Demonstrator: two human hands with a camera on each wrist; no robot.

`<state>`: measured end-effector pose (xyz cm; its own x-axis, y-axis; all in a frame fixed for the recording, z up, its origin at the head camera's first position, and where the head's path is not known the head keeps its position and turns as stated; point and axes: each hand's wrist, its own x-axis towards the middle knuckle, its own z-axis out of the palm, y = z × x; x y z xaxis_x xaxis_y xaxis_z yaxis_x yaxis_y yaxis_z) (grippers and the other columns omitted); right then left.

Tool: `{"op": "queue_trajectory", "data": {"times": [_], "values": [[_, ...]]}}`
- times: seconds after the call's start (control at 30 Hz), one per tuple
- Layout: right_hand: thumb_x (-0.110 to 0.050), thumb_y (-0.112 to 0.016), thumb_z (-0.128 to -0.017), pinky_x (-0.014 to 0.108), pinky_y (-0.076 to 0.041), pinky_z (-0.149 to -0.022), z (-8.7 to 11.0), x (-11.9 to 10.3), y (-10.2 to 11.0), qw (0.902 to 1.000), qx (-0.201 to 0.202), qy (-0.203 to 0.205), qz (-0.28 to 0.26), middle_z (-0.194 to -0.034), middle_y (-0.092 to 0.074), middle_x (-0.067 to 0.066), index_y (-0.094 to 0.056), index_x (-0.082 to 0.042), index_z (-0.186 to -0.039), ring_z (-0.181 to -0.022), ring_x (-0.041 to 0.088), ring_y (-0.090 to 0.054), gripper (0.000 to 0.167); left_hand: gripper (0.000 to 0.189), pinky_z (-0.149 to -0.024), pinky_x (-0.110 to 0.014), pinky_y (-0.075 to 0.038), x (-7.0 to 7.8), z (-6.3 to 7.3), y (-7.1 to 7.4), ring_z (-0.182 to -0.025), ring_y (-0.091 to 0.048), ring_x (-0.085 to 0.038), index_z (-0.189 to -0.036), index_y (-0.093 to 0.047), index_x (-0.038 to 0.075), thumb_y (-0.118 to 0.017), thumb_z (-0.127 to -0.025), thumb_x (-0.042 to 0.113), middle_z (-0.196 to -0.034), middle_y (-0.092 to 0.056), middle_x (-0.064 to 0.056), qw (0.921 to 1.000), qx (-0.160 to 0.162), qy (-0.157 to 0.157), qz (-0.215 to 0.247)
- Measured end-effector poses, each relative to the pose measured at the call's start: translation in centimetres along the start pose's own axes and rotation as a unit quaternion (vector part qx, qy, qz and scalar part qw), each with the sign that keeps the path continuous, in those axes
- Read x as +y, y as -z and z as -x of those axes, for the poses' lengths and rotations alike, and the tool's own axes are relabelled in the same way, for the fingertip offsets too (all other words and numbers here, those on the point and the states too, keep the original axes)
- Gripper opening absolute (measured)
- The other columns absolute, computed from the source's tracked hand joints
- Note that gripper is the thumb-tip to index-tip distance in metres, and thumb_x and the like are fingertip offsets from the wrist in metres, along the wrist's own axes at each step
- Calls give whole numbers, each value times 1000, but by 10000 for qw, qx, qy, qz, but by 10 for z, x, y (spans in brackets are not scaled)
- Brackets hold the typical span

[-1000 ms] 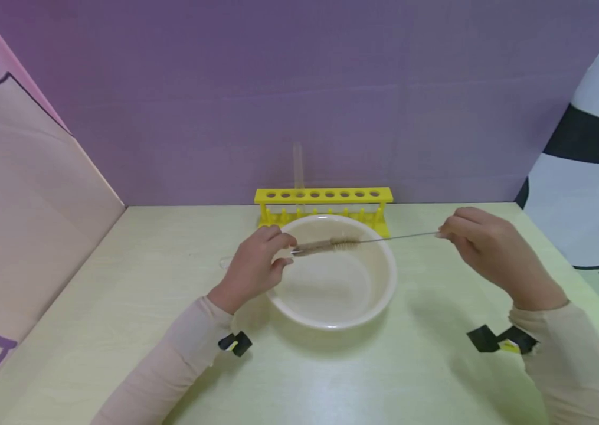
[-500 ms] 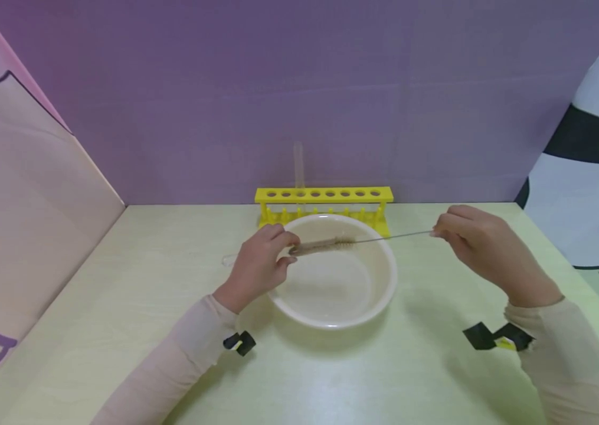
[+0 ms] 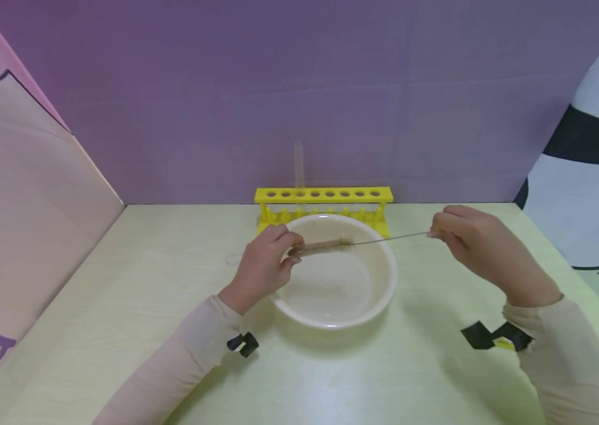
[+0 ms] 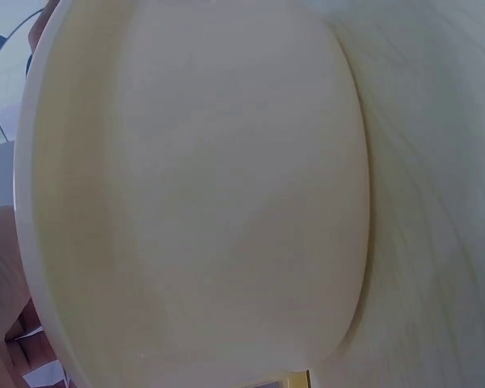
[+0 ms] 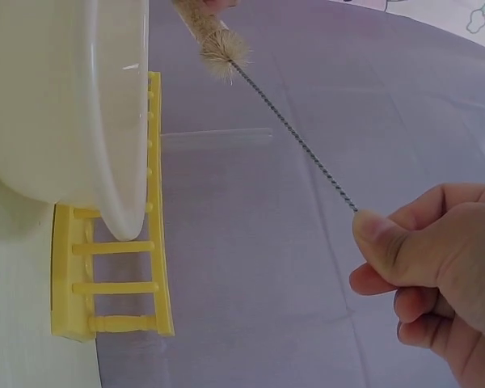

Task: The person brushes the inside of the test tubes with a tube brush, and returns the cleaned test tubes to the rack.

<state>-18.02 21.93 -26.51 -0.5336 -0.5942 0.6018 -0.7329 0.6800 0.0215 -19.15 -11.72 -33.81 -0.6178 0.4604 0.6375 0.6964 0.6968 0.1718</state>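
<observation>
My left hand grips a clear test tube over the far part of a cream basin. The tube's rounded end pokes out left of the hand. Inside the tube sits the tan bristle head of a test tube brush, with a tuft fanning out at the mouth. The brush's twisted wire runs rightward to my right hand, which pinches it between thumb and forefinger. In the left wrist view the basin fills most of the picture, with part of the left hand at the edge.
Behind the basin stands a yellow test tube rack. One clear test tube stands upright in it, left of the middle. A purple wall rises behind the pale wooden table, with printed panels on both sides.
The right hand has shifted slightly left and the left hand slightly right, with the tube. Less of the bristle tuft shows outside the tube's mouth now.
</observation>
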Motion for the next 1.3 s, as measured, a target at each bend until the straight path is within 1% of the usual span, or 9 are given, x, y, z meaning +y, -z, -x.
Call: {"op": "queue_trajectory", "data": {"times": [0.2,0.47,0.8,1.1,1.2,1.3], "values": [[12,-76,-65,27,-46,-53,-2,-2,-1,10000,6,15,-31,-67,-55,-5,-54,-13,-69,-59,6,-48,34,27,-60,-27,-45,2,0,0,-72,-50,-17,-93,-65,7,-79,-71,-1,-80,-56,-1,10000,6,57,27],[12,-76,-66,30,-49,-53,-5,-5,0,9999,-78,-32,-78,-67,-56,-3,-55,-12,-70,-58,7,-48,33,26,-61,-27,-46,3,-1,-2,-72,-49,-17,-93,-65,7,-79,-72,0,-81,-56,-2,10000,26,70,24],[13,-74,-66,27,-44,-52,-8,-8,-1,9999,-12,62,-130,-63,-46,-7,-50,-14,-67,-57,5,-39,36,26,-60,-27,-44,6,-2,-2,-72,-48,-17,-94,-65,7,-78,-72,1,-80,-56,-2,9999,-5,76,90],[15,-72,-67,26,-45,-52,-8,-10,-5,9992,-140,29,-372,-63,-46,-8,-50,-14,-68,-58,4,-39,36,25,-62,-26,-44,8,-3,-3,-73,-48,-17,-94,-65,8,-78,-73,1,-81,-57,-1,9999,-41,57,119],[14,-73,-68,25,-43,-52,-8,-11,-7,9990,-128,39,-420,-63,-43,-8,-49,-14,-67,-57,4,-38,37,25,-62,-26,-44,9,-4,-3,-73,-48,-17,-94,-65,8,-78,-73,2,-81,-57,-1,10000,-13,18,91],[13,-73,-68,20,-39,-53,-9,-11,-7,9990,-74,89,-427,-62,-42,-9,-48,-14,-67,-57,4,-37,37,25,-63,-26,-44,10,-5,-2,-73,-48,-17,-94,-65,8,-77,-73,2,-82,-57,-1,10000,-6,16,82]]}}
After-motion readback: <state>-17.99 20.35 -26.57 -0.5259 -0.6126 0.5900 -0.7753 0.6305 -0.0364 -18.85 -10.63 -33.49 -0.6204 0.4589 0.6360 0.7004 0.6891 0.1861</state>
